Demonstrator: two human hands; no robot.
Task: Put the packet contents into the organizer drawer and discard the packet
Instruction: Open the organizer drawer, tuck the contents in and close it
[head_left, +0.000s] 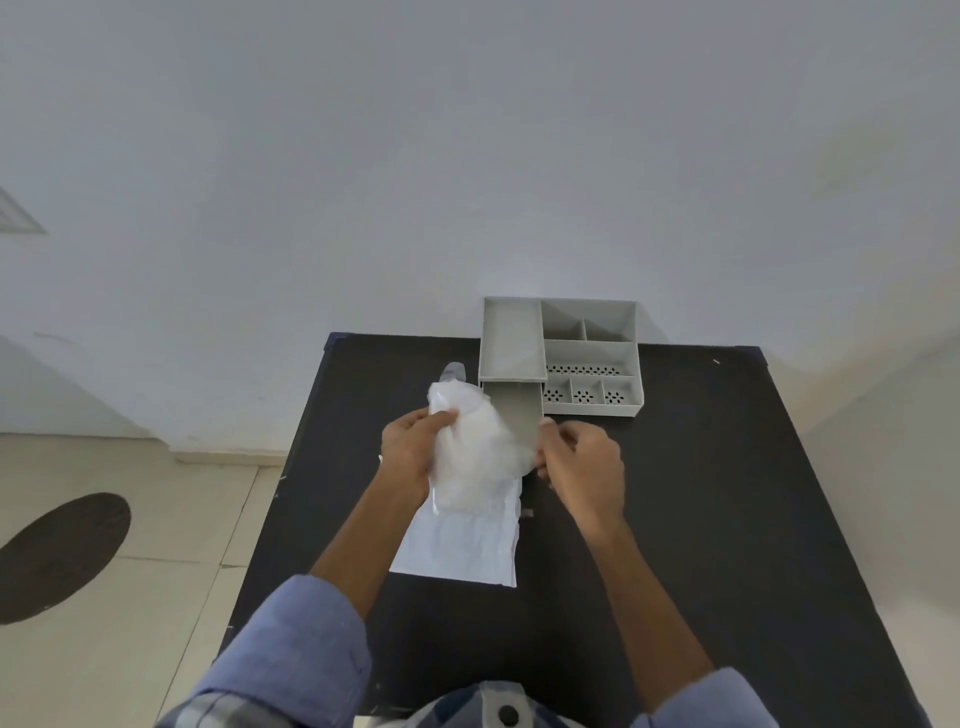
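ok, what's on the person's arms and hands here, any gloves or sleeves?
No gloves: the left hand and right hand are bare, forearms uncovered. Blue sleeves are rolled up near the elbows. No watch, rings or markings are visible.

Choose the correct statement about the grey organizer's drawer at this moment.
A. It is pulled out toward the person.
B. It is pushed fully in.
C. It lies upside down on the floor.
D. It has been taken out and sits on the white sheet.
A: the drawer sticks out from under the organizer toward the person, between the left hand gripping the clear packet and the right hand.
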